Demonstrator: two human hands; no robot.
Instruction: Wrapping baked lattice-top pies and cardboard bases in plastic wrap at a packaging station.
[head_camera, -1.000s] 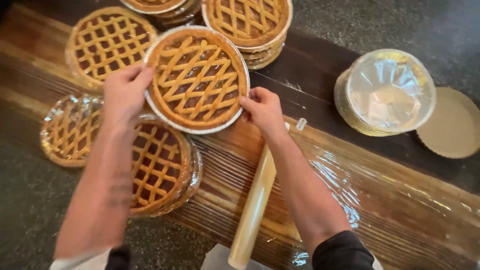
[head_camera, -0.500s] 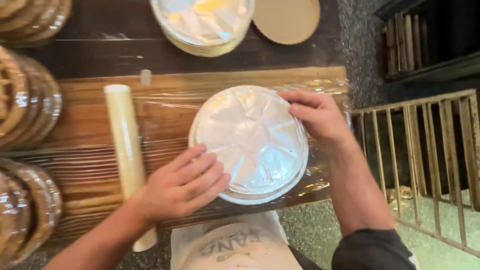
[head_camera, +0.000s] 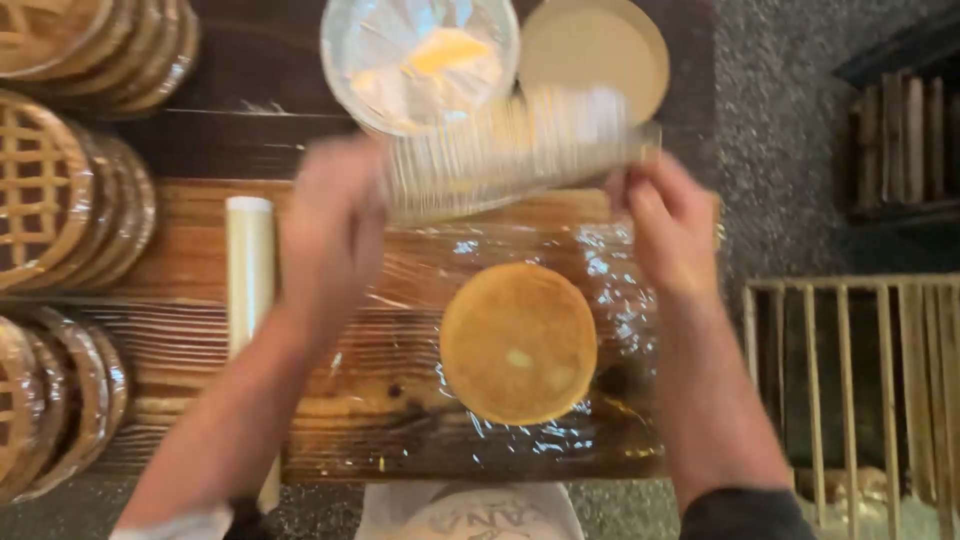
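Gripping a foil pan (head_camera: 510, 150) from either side, left hand (head_camera: 335, 230) and right hand (head_camera: 665, 225) hold it lifted above the board, tipped on edge; motion blur smears the pan to a ribbed silver streak, so finger placement on its rim is hard to read, though both hands look closed on it; below, between the wrists, a round golden pie (head_camera: 518, 343) lies bottom-up on clear plastic wrap (head_camera: 620, 300) spread over the wooden board (head_camera: 340, 400); wrap roll (head_camera: 250, 280) lies upright beside the left forearm, its lower end hidden behind the arm; beyond the pan, a stack of empty foil pans (head_camera: 420, 50) and a tan cardboard round (head_camera: 600, 50), both cut by the top edge; lattice pies (head_camera: 50, 190) stacked at left, cropped by the frame; wooden crate slats (head_camera: 850, 390) at right
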